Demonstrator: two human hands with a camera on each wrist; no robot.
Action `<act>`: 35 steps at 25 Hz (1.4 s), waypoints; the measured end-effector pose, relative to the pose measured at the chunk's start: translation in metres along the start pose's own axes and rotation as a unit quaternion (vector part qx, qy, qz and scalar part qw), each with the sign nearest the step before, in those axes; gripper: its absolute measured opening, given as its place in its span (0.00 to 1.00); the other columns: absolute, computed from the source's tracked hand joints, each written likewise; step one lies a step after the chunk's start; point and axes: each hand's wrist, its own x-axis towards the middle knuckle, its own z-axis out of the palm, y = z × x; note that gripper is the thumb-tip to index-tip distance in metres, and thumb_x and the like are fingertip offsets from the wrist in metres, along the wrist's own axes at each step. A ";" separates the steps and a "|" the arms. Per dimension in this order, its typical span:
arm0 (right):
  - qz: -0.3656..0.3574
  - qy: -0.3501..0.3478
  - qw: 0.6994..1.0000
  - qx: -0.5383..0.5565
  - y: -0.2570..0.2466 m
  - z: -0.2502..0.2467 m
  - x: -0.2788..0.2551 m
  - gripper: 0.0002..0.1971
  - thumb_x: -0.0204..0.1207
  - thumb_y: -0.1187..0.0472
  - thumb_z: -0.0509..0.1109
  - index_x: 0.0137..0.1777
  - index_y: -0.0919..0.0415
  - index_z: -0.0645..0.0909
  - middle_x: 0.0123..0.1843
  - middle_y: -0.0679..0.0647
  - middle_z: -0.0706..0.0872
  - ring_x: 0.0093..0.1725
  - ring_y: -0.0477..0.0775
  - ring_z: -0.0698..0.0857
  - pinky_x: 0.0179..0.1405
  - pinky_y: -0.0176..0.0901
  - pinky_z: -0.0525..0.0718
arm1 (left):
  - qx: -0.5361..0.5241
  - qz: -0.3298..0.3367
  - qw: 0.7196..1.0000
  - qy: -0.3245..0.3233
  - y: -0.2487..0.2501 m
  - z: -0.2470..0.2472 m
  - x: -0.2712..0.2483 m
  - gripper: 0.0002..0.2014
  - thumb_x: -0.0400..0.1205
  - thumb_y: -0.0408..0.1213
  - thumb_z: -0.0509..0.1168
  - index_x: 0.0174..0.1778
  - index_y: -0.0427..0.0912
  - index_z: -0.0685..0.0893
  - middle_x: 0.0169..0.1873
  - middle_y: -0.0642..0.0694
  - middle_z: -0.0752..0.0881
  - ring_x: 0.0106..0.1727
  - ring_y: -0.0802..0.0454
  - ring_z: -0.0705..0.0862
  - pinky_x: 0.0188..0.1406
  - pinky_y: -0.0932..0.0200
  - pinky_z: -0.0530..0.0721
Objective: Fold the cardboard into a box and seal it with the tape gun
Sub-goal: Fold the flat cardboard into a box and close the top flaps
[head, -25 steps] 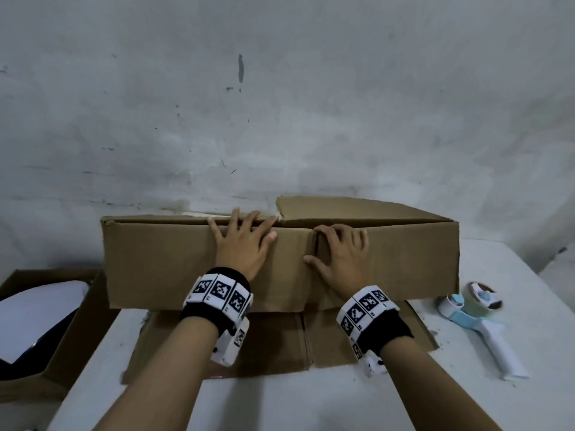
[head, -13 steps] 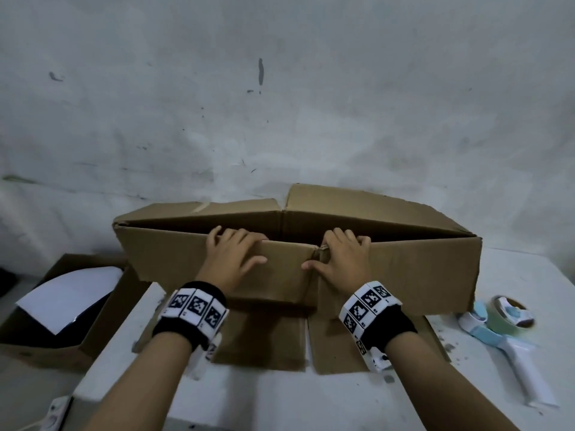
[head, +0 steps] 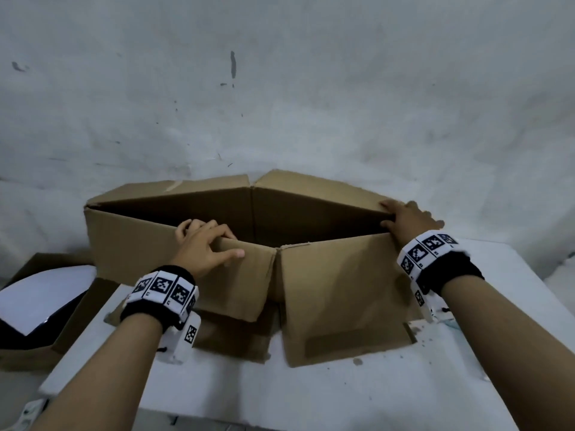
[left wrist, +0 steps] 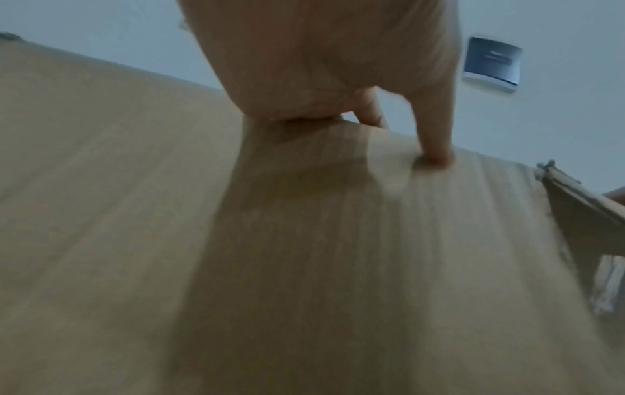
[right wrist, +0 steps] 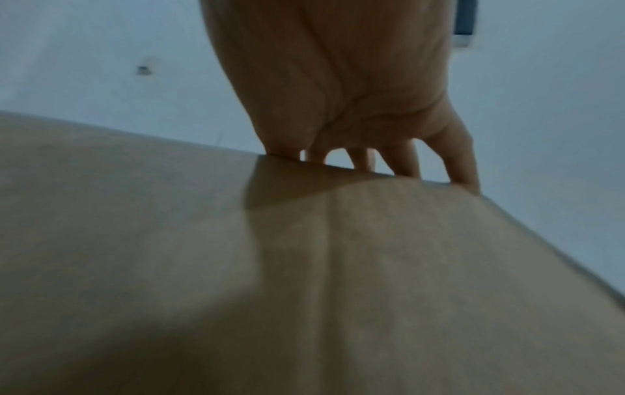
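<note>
The brown cardboard box [head: 336, 293] stands on the white table [head: 342, 396], spread into a diamond-shaped tube with its top open. My left hand [head: 203, 245] grips the top edge of the near wall left of the middle crease: fingers hooked inside, thumb on the outer face. In the left wrist view the thumb [left wrist: 434, 149] presses the cardboard [left wrist: 304, 267]. My right hand [head: 407, 220] grips the box's right corner, and its fingers [right wrist: 402, 160] curl over the edge of the cardboard [right wrist: 304, 280]. My right wrist hides nearly all of the tape gun; only a pale blue sliver [head: 451, 323] shows.
A second open cardboard box [head: 71, 321] holding a white sheet sits low at the left, beside the table. The grey wall [head: 280, 104] rises right behind the box. Flaps lie flat on the table under the near wall.
The flattened box has spread open into a wide tube. My right hand left the middle crease for the right corner. My left hand now hooks over the near wall's edge.
</note>
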 end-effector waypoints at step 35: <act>0.031 0.086 0.988 0.122 -0.019 -0.102 -0.125 0.12 0.78 0.58 0.60 0.39 0.67 0.75 0.42 0.63 0.78 0.42 0.63 0.77 0.41 0.46 0.71 | -0.284 -0.099 0.941 0.157 0.087 -0.120 -0.043 0.24 0.76 0.20 0.61 0.70 0.35 0.75 0.64 0.36 0.82 0.57 0.53 0.80 0.66 0.55 0.77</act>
